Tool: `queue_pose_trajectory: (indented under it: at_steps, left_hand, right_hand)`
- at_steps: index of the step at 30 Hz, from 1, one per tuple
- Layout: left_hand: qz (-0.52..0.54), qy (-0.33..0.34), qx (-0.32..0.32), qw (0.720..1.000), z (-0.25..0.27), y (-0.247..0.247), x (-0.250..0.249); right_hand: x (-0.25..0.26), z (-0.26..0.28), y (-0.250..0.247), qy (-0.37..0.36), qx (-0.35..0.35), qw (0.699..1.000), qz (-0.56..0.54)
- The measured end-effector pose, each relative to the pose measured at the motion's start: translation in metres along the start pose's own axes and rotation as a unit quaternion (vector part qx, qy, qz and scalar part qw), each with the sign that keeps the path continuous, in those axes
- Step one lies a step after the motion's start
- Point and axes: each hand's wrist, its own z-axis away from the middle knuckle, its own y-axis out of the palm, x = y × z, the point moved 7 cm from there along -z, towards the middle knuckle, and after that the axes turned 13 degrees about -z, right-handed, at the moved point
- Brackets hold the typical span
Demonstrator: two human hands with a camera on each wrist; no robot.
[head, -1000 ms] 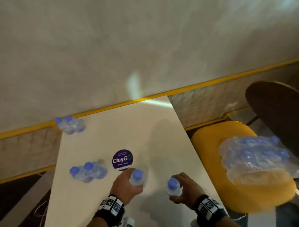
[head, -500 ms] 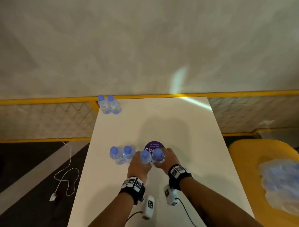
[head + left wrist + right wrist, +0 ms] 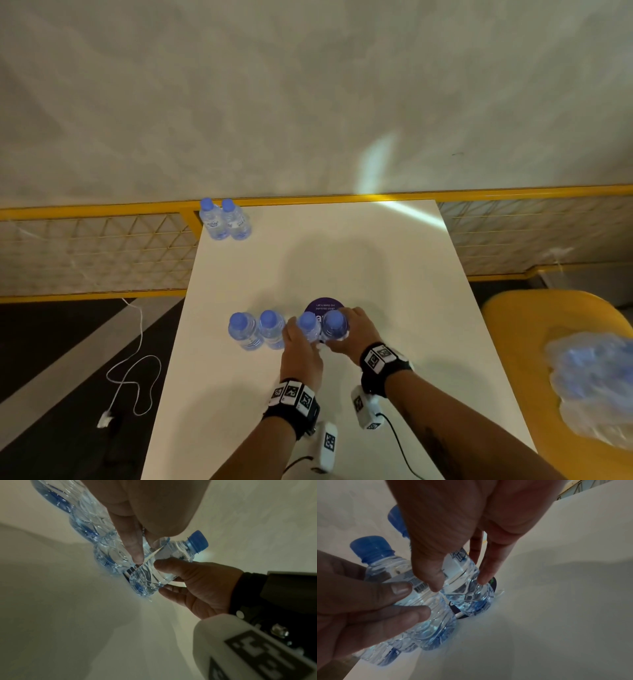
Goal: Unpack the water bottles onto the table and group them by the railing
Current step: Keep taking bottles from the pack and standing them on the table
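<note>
On the white table (image 3: 394,274), my left hand (image 3: 303,339) grips a small clear water bottle with a blue cap (image 3: 307,325). My right hand (image 3: 346,329) grips another bottle (image 3: 334,323). Both bottles stand upright and side by side, partly on a purple round sticker (image 3: 323,305). In the right wrist view my thumb and fingers wrap the right bottle (image 3: 465,588), and the left-hand bottle (image 3: 426,608) touches it. Two loose bottles (image 3: 257,330) stand just to the left. Another pair (image 3: 224,219) stands at the far left corner by the yellow railing (image 3: 102,209).
A plastic-wrapped pack of bottles (image 3: 592,380) lies on a yellow chair (image 3: 513,325) to the right of the table. A white cable (image 3: 137,370) lies on the dark floor to the left. The mesh railing runs along the table's far edge.
Both hands have carried their bottles forward and together, up against the pair at mid-table. My view has swung left, away from the chair.
</note>
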Motion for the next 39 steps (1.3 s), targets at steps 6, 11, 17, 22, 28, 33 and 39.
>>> queue_pose_trajectory:
  at_steps: [6,11,17,22,28,33,39]
  left_hand:
    - [-0.016,0.011,-0.013,1.0,-0.003,-0.005,-0.005]
    - [-0.048,0.021,-0.01,0.999,-0.009,-0.004,-0.008]
    - [-0.025,-0.023,0.032,0.999,-0.004,0.001,-0.006]
    - [-0.06,0.035,-0.042,0.997,0.012,-0.025,-0.023]
    - [-0.155,0.232,-0.052,0.959,0.056,-0.015,-0.074]
    - [-0.219,0.402,0.233,0.858,0.107,0.1,-0.155]
    - [-0.331,0.486,0.383,0.713,0.186,0.246,-0.25]
  right_hand:
    - [-0.012,0.001,0.004,0.006,0.016,1.0,-0.017]
    - [-0.017,-0.001,0.006,0.004,0.016,0.999,-0.03]
    - [-0.027,-0.003,0.01,0.007,0.018,0.999,-0.045]
    - [-0.039,0.007,-0.004,0.043,0.012,0.997,-0.063]
    - [-0.106,0.089,-0.087,0.07,-0.064,0.991,-0.097]
    - [-0.222,0.216,-0.181,0.198,-0.185,0.955,-0.121]
    - [-0.344,0.338,-0.284,0.301,-0.38,0.857,-0.174]
